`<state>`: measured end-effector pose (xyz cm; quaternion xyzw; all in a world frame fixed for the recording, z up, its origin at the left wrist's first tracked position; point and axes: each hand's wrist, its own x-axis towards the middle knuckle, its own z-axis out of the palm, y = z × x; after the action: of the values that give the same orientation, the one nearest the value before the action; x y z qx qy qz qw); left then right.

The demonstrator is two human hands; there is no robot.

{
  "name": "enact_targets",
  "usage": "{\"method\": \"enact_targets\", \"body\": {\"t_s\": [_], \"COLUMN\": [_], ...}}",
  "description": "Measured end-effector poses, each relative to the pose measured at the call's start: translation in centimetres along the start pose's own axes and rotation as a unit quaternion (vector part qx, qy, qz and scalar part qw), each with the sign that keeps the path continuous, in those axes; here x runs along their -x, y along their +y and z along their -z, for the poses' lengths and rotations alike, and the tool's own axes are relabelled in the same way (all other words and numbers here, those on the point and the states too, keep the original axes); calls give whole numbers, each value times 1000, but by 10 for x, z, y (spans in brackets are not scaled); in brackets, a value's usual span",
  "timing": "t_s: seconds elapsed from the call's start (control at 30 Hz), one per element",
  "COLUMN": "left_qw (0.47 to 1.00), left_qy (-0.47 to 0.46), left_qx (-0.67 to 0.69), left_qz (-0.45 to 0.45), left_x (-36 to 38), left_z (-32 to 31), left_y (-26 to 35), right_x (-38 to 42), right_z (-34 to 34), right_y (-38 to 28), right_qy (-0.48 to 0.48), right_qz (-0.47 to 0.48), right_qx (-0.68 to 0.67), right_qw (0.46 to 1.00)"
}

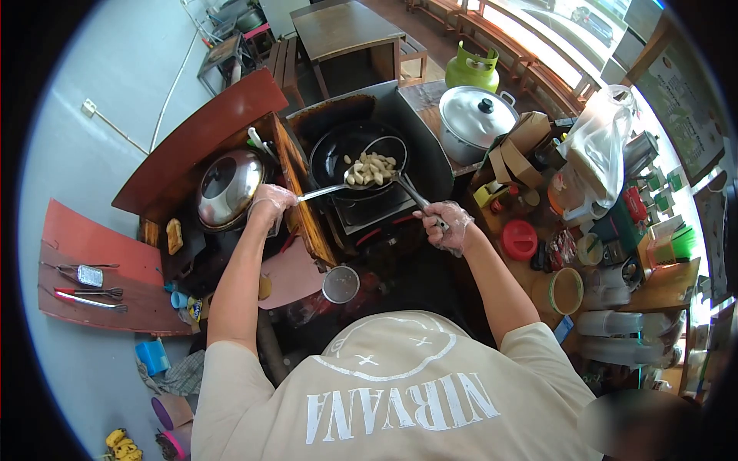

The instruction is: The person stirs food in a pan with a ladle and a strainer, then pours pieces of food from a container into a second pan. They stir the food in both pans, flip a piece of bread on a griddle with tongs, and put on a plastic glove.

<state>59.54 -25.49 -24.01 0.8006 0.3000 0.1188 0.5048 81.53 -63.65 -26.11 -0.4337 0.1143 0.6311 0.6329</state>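
Note:
My left hand (274, 201), in a clear plastic glove, is closed round the handle of a metal cooking spoon (321, 191). The spoon's head is partly covered by pale food pieces (377, 166). A wire strainer (387, 141) with a long metal handle is in my right hand (450, 227), also gloved and closed. Its round basket holds the pale pieces, against the spoon's head. Both utensils are above a black wok (327, 156), which sits on a stove (377, 213) between metal guards.
On my left is a lidded pan (231, 188) behind a wooden divider (296, 192). A large lidded pot (477, 123) and a green gas cylinder (471, 71) stand ahead right. A red lid (519, 240) and several containers crowd the right counter. A round sieve (340, 285) lies near my body.

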Motion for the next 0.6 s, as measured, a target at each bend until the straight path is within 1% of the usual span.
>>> {"method": "enact_targets", "body": {"t_s": [0.03, 0.1, 0.13, 0.17, 0.2, 0.23, 0.27, 0.33, 0.4, 0.47, 0.5, 0.57, 0.6], "left_qw": [1000, 993, 993, 972, 936, 927, 927, 888, 879, 875, 875, 877, 878], "left_qy": [1, 46, 47, 80, 111, 123, 125, 166, 169, 181, 181, 201, 200], "left_qx": [1, -107, -107, -212, -314, -338, -337, -390, -409, -438, -437, -432, -431], "left_qz": [0, -2, -1, -60, -118, -107, -106, -180, -177, -99, -100, -56, -58], "left_x": [0, 4, 5, 8, 11, 20, 21, 20, 16, 8, 5, -3, -7], "left_z": [-2, -11, -14, -18, -23, -30, -32, -33, -33, -34, -36, -43, -46], "left_y": [4, 24, 31, 39, 48, 65, 64, 62, 63, 59, 54, 43, 37], "right_x": [-1, -2, -5, -8, -12, -15, -18, -19, -16, -18, -19, -15, -13], "right_z": [-1, -3, -3, -2, -2, -2, -2, -6, -11, -10, -10, -13, -14], "right_y": [1, 2, 4, 6, 9, 11, 14, 16, 17, 18, 17, 16, 16], "right_qy": [0, -32, -32, -49, -65, -64, -63, -62, -34, -40, -47, -42, -39], "right_qz": [0, -34, -34, -41, -47, -49, -41, -33, -14, -12, -10, -1, 5], "right_qx": [1, -52, -51, -71, -91, -89, -94, -99, -91, -96, -100, -96, -93], "right_qw": [1000, 998, 998, 995, 993, 993, 993, 993, 995, 994, 994, 995, 995]}}
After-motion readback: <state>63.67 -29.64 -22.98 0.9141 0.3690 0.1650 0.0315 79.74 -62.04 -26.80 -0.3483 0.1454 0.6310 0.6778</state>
